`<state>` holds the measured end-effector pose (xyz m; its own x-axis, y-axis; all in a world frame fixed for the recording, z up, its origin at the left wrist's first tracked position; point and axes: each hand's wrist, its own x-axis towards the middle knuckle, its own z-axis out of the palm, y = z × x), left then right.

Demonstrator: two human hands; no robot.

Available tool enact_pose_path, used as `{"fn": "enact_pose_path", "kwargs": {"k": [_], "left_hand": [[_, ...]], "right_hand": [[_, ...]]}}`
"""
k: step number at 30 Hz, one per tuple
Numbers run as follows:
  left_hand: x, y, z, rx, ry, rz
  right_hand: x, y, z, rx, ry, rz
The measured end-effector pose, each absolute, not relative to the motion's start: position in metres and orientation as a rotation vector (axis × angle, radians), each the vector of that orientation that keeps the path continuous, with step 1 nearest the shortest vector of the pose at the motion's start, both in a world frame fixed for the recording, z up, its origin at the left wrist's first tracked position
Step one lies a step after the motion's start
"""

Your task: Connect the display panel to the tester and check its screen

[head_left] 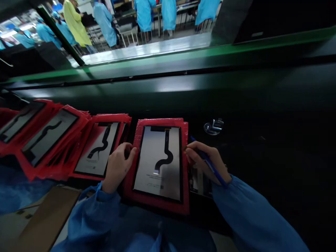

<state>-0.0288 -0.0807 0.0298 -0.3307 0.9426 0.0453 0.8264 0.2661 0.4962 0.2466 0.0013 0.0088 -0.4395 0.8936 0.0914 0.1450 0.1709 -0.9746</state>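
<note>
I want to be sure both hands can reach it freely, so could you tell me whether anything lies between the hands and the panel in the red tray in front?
Nothing visible does. The left hand already rests on the red tray's left edge, and the right hand, holding a blue pen, touches its right edge beside the panel.

Our left hand [118, 166] lay palm down, fingers curled, our right hand [207, 162] pinched closed, both forearms in blue sleeves.
</note>
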Motion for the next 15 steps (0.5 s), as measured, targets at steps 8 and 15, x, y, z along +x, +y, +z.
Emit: {"fn": "enact_pose_path", "kwargs": {"k": [8,15], "left_hand": [[-0.038,-0.095,0.014,1.472,2.183,0.71],[-0.031,-0.089,0.022,1.047,1.688,0.936]], "right_hand": [[0.247,-0.004,0.01,-1.1,-1.758,1.299],[0.248,-0.001,0.001,-1.068,-1.788,1.241]]}}
